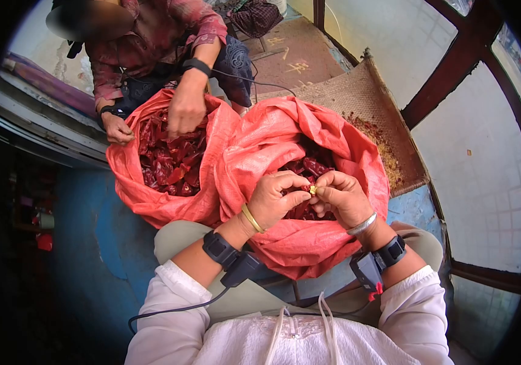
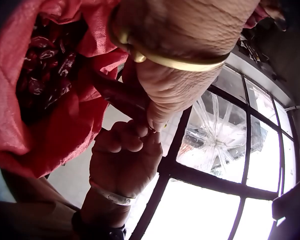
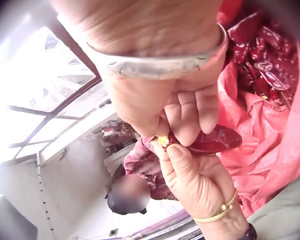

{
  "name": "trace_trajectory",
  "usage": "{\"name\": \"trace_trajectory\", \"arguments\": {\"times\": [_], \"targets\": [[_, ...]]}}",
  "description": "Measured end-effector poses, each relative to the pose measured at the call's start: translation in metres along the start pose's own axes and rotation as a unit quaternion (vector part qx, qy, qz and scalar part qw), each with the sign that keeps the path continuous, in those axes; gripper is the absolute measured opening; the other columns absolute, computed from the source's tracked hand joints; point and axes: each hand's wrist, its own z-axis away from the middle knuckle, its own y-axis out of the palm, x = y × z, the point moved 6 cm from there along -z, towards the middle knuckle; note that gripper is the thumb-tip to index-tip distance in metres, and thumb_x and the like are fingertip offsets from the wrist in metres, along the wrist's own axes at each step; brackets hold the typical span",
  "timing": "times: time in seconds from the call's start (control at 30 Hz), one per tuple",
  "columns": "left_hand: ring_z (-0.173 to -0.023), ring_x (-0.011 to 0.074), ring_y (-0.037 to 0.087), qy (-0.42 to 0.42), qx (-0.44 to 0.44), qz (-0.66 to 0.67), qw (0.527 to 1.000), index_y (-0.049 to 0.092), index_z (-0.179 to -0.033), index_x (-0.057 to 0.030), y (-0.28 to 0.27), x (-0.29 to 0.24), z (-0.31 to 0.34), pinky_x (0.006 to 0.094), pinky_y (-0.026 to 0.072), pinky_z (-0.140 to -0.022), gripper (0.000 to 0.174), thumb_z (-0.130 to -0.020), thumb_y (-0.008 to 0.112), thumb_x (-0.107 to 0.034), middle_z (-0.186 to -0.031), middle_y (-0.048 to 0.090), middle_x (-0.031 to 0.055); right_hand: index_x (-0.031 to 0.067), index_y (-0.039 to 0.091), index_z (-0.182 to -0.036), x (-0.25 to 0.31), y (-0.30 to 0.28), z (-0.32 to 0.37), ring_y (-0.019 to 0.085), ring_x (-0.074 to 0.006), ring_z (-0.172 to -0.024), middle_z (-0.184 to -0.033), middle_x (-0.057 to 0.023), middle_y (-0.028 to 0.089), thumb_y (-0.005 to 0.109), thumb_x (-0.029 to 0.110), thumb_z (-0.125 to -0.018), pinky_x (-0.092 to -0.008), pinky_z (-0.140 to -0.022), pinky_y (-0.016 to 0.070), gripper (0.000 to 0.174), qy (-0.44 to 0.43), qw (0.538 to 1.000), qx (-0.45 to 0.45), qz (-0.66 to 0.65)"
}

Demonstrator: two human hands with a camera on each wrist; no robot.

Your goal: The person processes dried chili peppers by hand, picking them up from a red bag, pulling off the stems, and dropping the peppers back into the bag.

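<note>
Over the right-hand sack, both hands meet at a dried red chili pepper [image 3: 217, 140]. My left hand [image 1: 277, 198] pinches the chili near its top between thumb and fingers. Opposite it, the thumb and fingertips of my right hand [image 1: 342, 198] pinch the chili's yellow, seedy stem end [image 1: 313, 190]. The pepper's long body sticks out past the fingers in both wrist views. Right below the hands is the open red woven sack [image 1: 300, 246], holding many dried red chilies [image 1: 315, 167].
A second red sack [image 1: 126, 176] of chilies stands at the left, where another person [image 1: 169, 67] sits with both hands at it. Behind the sacks lies a woven mat [image 1: 357, 91] with scattered seeds [image 1: 388, 155]. A framed window panel [image 1: 473, 176] borders the right side.
</note>
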Motion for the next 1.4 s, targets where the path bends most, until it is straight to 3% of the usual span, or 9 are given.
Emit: {"name": "trace_trajectory", "arguments": {"times": [0.27, 0.63, 0.7, 0.8, 0.93, 1.0, 1.1, 1.2, 1.4], "targets": [[-0.068, 0.0158, 0.055, 0.032, 0.005, -0.051, 0.998, 0.058, -0.078, -0.0011, 0.002, -0.005, 0.0, 0.0241, 0.0433, -0.061, 0.012, -0.067, 0.062, -0.002, -0.074, 0.057, 0.0075, 0.0045, 0.052, -0.075, 0.012, 0.0, 0.003, 0.053, -0.0057, -0.055, -0.063, 0.001, 0.053, 0.052, 0.006, -0.077, -0.0187, -0.049, 0.0448, 0.002, -0.105, 0.977, 0.006, 0.188], [-0.069, 0.0138, 0.056, -0.005, 0.007, 0.01, 1.0, 0.058, -0.079, -0.0003, 0.006, 0.007, -0.002, 0.0233, 0.044, -0.063, 0.012, -0.068, 0.062, -0.002, -0.076, 0.058, 0.0074, 0.0041, 0.052, -0.075, 0.009, -0.004, 0.007, 0.054, -0.0074, -0.055, -0.066, -0.0014, 0.055, 0.049, 0.007, -0.077, -0.0189, -0.048, 0.0448, 0.004, -0.019, 0.996, -0.04, 0.077], [-0.071, 0.0096, 0.054, -0.096, 0.009, 0.118, 0.988, 0.058, -0.083, 0.0002, 0.01, 0.02, -0.001, 0.0212, 0.044, -0.065, 0.012, -0.071, 0.06, -0.003, -0.078, 0.059, 0.0046, 0.0041, 0.052, -0.075, 0.009, -0.007, 0.008, 0.053, -0.0073, -0.054, -0.066, -0.0015, 0.055, 0.049, 0.007, -0.077, -0.0188, -0.047, 0.0445, 0.005, -0.021, 0.995, -0.052, 0.077], [-0.076, 0.0065, 0.052, -0.124, 0.005, 0.156, 0.98, 0.054, -0.091, 0.0, 0.006, 0.031, 0.0, 0.0183, 0.0429, -0.068, 0.016, -0.075, 0.056, -0.001, -0.084, 0.056, 0.0011, 0.0046, 0.051, -0.074, 0.008, -0.013, 0.006, 0.051, -0.0069, -0.052, -0.064, -0.0007, 0.054, 0.05, 0.009, -0.077, -0.0188, -0.046, 0.0427, 0.005, -0.021, 0.988, -0.061, 0.137], [-0.07, 0.0043, 0.051, -0.151, -0.098, 0.167, 0.969, 0.056, -0.088, -0.0015, -0.028, 0.022, -0.01, 0.018, 0.0431, -0.064, 0.013, -0.078, 0.057, -0.009, -0.078, 0.057, -0.0013, 0.0057, 0.051, -0.072, 0.007, -0.014, 0.004, 0.049, -0.0065, -0.051, -0.061, 0.0006, 0.051, 0.05, 0.009, -0.076, -0.0186, -0.045, 0.04, 0.006, -0.001, 0.982, -0.081, 0.169], [-0.051, 0.002, 0.047, -0.169, -0.153, 0.254, 0.94, 0.055, -0.08, -0.0088, -0.052, 0.034, -0.007, 0.0141, 0.0368, -0.045, 0.012, -0.08, 0.055, -0.021, -0.067, 0.054, -0.004, 0.006, 0.051, -0.072, 0.006, -0.011, 0.002, 0.048, -0.0064, -0.051, -0.06, 0.0011, 0.05, 0.05, 0.009, -0.076, -0.0186, -0.044, 0.0392, 0.006, 0.004, 0.98, -0.085, 0.177], [-0.049, 0.0032, 0.047, -0.182, -0.254, 0.343, 0.886, 0.053, -0.079, -0.014, -0.08, 0.038, -0.001, 0.0147, 0.0351, -0.043, 0.008, -0.08, 0.055, -0.021, -0.065, 0.055, -0.0049, 0.0061, 0.051, -0.071, 0.006, -0.009, 0.002, 0.048, -0.0063, -0.051, -0.06, 0.0013, 0.05, 0.05, 0.01, -0.077, -0.0184, -0.044, 0.0394, 0.006, 0.004, 0.977, -0.07, 0.203], [-0.049, 0.0034, 0.047, -0.159, -0.25, 0.316, 0.901, 0.053, -0.081, -0.0135, -0.092, 0.037, 0.001, 0.0148, 0.0354, -0.043, 0.008, -0.079, 0.055, -0.021, -0.065, 0.055, -0.0045, 0.0049, 0.051, -0.072, 0.0, -0.012, 0.0, 0.047, -0.0055, -0.051, -0.06, 0.0012, 0.05, 0.05, 0.008, -0.077, -0.0184, -0.045, 0.0392, 0.005, 0.013, 0.972, -0.072, 0.224], [-0.058, 0.0014, 0.047, -0.076, -0.101, 0.03, 0.992, 0.054, -0.081, -0.0031, -0.043, 0.021, 0.002, 0.0155, 0.0386, -0.051, 0.008, -0.074, 0.058, -0.002, -0.069, 0.054, -0.0043, 0.0018, 0.054, -0.078, 0.011, -0.006, 0.0, 0.046, -0.0035, -0.054, -0.064, 0.0011, 0.052, 0.053, 0.004, -0.075, -0.0171, -0.048, 0.0391, 0.003, -0.158, 0.923, -0.066, 0.346]]}}
